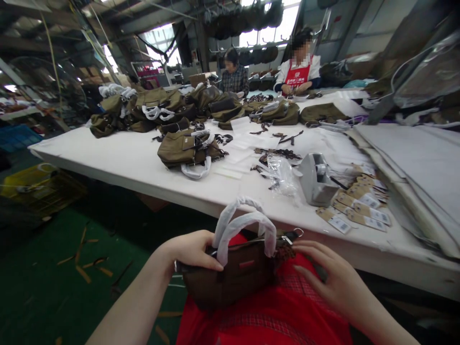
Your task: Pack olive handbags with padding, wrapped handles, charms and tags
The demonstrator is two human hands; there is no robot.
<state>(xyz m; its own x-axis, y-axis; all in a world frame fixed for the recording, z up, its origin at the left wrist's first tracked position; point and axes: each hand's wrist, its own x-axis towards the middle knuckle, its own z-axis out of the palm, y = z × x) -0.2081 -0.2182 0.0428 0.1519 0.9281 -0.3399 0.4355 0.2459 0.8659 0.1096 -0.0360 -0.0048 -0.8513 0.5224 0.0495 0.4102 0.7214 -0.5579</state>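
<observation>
A dark olive handbag (230, 282) rests on my lap against the red apron (316, 316), below the table's front edge. Its two upright handles (247, 220) are wrapped in white paper. My left hand (196, 250) is closed on the bag's top left corner, the thumb in front beside a handle's foot. At the bag's right end, my right hand (325, 268) has its fingers apart, the fingertips near the zip end and its metal ring (298, 233). Whether those fingertips touch the bag, I cannot tell. The bag's back is hidden.
On the white table (118, 163) lie another olive bag (179, 149), a bag pile (151, 103), dark straps (278, 154), a grey dispenser (318, 184) and cardboard tags (359, 208). Two people work across it. A yellow crate (39, 189) stands on the floor at left.
</observation>
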